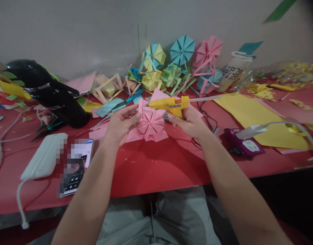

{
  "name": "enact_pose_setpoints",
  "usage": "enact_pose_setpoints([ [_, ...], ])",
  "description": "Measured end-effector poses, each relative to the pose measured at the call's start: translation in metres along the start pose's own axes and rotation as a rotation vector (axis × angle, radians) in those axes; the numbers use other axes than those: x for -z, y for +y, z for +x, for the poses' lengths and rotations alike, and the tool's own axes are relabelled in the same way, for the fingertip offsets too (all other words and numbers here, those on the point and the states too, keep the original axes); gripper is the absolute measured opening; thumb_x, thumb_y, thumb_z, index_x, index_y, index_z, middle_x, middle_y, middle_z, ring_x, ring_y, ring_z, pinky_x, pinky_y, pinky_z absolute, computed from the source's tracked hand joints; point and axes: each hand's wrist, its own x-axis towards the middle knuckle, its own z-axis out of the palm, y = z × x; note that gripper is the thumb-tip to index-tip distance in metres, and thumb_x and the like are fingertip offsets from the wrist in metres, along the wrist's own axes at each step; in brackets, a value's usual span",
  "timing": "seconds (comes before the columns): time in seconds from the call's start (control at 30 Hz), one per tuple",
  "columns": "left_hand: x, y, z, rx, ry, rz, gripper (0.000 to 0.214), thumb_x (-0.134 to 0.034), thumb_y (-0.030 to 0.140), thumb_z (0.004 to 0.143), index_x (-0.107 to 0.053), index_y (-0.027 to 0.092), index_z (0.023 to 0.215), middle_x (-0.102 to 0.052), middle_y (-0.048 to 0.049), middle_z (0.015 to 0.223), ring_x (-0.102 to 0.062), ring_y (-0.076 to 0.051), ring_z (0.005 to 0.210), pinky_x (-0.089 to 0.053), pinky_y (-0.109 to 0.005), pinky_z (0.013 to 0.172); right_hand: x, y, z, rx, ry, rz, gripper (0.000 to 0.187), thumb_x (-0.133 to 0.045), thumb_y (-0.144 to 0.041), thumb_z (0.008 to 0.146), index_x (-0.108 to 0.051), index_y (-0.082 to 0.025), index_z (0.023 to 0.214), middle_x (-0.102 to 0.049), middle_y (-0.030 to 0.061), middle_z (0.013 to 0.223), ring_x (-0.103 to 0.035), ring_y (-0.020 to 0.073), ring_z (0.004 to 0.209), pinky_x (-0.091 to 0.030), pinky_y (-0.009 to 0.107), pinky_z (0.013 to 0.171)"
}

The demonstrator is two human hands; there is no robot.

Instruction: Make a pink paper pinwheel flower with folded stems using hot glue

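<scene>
Head camera: the left hand pinches a narrow pink paper strip; the right hand grips a yellow plastic glue gun, tapered nozzle at the strip. Between them, a pleated, faceted pink paper wheel sits over the red table.

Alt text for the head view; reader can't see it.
The right hand holds a yellow glue gun, its nozzle close to a pink paper strip in the left hand, near a folded pink rosette. Paper wheels stand behind, near the wall.

The black bottle shows "UN"; the cup's lettering is unreadable.
</scene>
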Motion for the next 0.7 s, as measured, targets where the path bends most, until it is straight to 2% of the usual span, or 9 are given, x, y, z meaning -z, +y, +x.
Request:
enact_pose_setpoints([
  [0.17,-0.0014,0.0015,-0.0007,-0.004,0.017,0.004,0.048,-0.096,0.026,0.055,-0.076,0.018,0.098,-0.066,0.0016,0.078,-0.063,-0.009,0.069,-0.058,-0.025,0.07,0.0003,0.0002,0.0006,0.024,-0.03,0.019,0.041,-0.066,-0.058,0.086,-0.057,-0.023,0.104,-0.062,0.0049,0.088,-0.058,0.0191,0.074,-0.051,0.035,0.067],
  [0.27,-0.001,0.0011,-0.0004,-0.012,0.021,0.008,0.045,-0.095,0.026,0.057,-0.076,0.019,0.098,-0.066,0.0022,0.078,-0.063,-0.009,0.07,-0.059,-0.025,0.072,0.0005,0.0005,0.0004,0.015,-0.042,0.012,0.042,-0.066,-0.058,0.087,-0.058,-0.022,0.106,-0.062,0.0054,0.087,-0.059,0.0212,0.08,-0.052,0.037,0.071],
  [0.53,-0.0001,-0.0005,0.0008,-0.007,0.035,0.004,0.048,-0.096,0.028,0.055,-0.076,0.019,0.098,-0.066,0.002,0.081,-0.063,-0.009,0.072,-0.06,-0.025,0.074,0.0008,0.0003,-0.0003,0.012,-0.056,0.019,0.039,-0.067,-0.056,0.087,-0.058,-0.021,0.102,-0.059,0.0031,0.079,-0.057,0.0188,0.074,-0.052,0.036,0.069],
  [0.7,-0.0003,-0.0005,0.001,-0.01,0.034,-0.015,0.049,-0.096,0.026,0.055,-0.076,0.018,0.099,-0.067,0.0024,0.08,-0.064,-0.008,0.071,-0.06,-0.024,0.073,0.0006,0.0008,-0.0014,-0.022,-0.048,0.032,0.039,-0.068,-0.054,0.086,-0.059,-0.02,0.102,-0.061,0.0038,0.082,-0.058,0.0188,0.075,-0.052,0.036,0.069],
])
